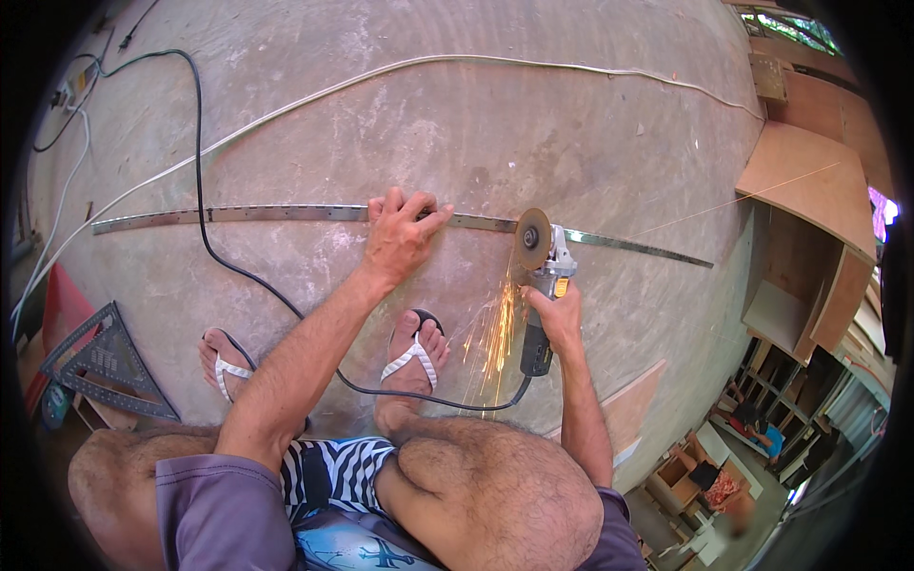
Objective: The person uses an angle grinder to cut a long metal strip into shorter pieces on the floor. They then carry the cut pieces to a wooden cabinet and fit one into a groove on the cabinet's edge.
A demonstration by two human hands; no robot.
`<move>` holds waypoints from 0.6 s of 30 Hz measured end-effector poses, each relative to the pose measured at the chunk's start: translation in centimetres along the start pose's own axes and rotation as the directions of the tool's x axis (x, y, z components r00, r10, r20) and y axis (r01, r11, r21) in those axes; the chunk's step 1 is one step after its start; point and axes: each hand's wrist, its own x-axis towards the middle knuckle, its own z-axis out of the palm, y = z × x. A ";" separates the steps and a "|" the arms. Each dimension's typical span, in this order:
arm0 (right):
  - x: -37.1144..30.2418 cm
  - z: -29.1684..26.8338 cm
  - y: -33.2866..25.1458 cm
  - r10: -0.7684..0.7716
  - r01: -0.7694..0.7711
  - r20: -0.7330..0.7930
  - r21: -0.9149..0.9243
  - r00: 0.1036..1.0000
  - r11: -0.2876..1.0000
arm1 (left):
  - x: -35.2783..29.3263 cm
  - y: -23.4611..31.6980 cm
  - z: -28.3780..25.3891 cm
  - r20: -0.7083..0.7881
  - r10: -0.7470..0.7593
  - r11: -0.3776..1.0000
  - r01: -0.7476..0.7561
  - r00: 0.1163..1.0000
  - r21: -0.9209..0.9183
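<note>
A long, narrow metal strip (286,212) with a row of small dark marks lies across the concrete floor. My left hand (405,233) is closed over its middle, fingers curled around it and holding it down. My right hand (557,319) grips an angle grinder (536,354) by its body, thumb on the near side. The grinder's brown disc (532,238) stands upright against the strip, to the right of my left hand. Orange sparks (500,333) spray from there toward me. Where exactly the disc meets the metal is partly hidden.
The grinder's black cord (243,271) loops over the strip and past my sandalled feet (416,357). A white cable (428,59) crosses the floor beyond. A dark triangular square (109,366) lies at left. Wooden cabinet parts (800,190) stand at right, with people (762,438) farther off.
</note>
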 end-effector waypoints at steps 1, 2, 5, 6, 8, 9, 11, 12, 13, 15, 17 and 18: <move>-0.1 0.0 -0.2 -0.022 0.022 -0.005 -0.015 1.000 1.000 | 0.0 0.0 0.0 0.001 0.000 1.000 0.000 1.000 0.004; -0.1 0.0 -0.3 -0.020 0.020 -0.010 -0.024 1.000 1.000 | 0.0 0.0 0.0 0.005 0.001 1.000 -0.002 1.000 0.012; 0.0 0.1 -0.7 -0.011 0.010 -0.019 -0.030 1.000 0.999 | -0.1 -0.1 0.0 0.000 0.009 1.000 -0.009 1.000 0.004; 0.0 0.2 -0.8 0.017 -0.017 -0.022 -0.021 1.000 1.000 | -0.1 -0.1 0.0 0.001 0.008 1.000 -0.008 1.000 0.001; 0.0 0.2 -1.0 -0.016 0.014 -0.037 -0.040 0.999 0.999 | -0.1 -0.1 0.1 0.005 0.008 1.000 -0.008 1.000 0.008; 0.0 0.3 -1.1 -0.002 0.000 -0.044 -0.036 0.999 0.999 | -0.1 -0.1 0.1 0.002 0.008 1.000 -0.008 1.000 0.002; 0.1 0.2 -1.2 0.018 -0.020 -0.038 -0.040 0.999 0.999 | -0.1 -0.1 0.1 0.003 0.008 1.000 -0.008 1.000 0.006; 0.2 0.2 -1.3 0.050 -0.051 -0.041 -0.035 0.998 0.998 | -0.1 -0.1 0.1 0.003 0.008 1.000 -0.008 1.000 0.001; 0.3 0.2 -1.2 -0.027 0.024 -0.046 -0.066 0.999 0.998 | -0.1 -0.1 0.1 0.005 0.007 1.000 -0.007 1.000 0.001; 0.7 0.3 -1.0 -0.119 0.110 -0.074 -0.114 0.990 0.987 | -0.1 -0.1 0.0 0.006 0.008 1.000 -0.008 1.000 0.002; 0.8 0.1 -0.6 -0.045 0.040 -0.056 -0.078 0.997 0.996 | -0.1 -0.1 0.0 0.006 0.010 1.000 -0.010 1.000 0.011; 0.9 0.0 -0.4 0.002 -0.003 -0.035 -0.034 0.999 0.999 | -0.1 -0.1 0.0 0.005 0.008 1.000 -0.008 1.000 0.002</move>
